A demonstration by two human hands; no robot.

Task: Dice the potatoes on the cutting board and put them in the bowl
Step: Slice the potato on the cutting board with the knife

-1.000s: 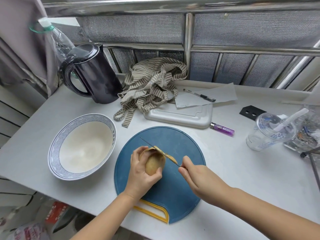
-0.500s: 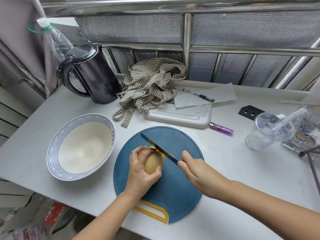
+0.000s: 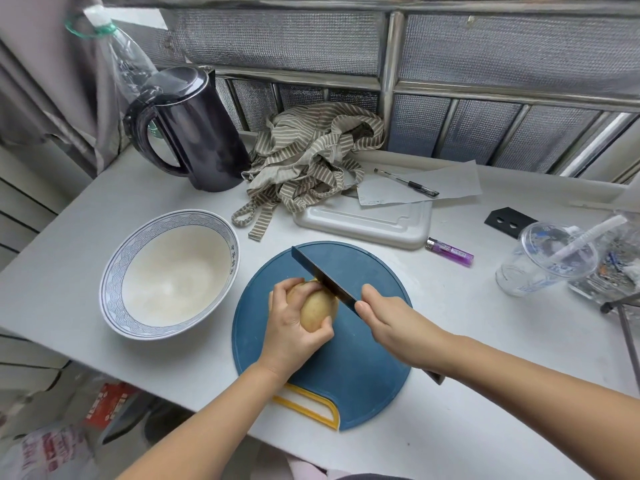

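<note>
A yellow-brown potato stands on the round blue cutting board. My left hand grips the potato from the left, fingers curled over its top and thumb under its near end. My right hand holds the handle of a dark-bladed knife. The blade slants up to the left and lies against the potato's right side. The white bowl with a blue patterned rim stands left of the board with nothing in it.
A black kettle and a striped cloth stand at the back. A white tray, paper, a pen, a purple lighter and a plastic cup lie behind and right of the board.
The knife blade turned from edge-on, sunk in the potato's top, to flat-side up against the potato's right side. My left hand keeps its grip on the potato.
</note>
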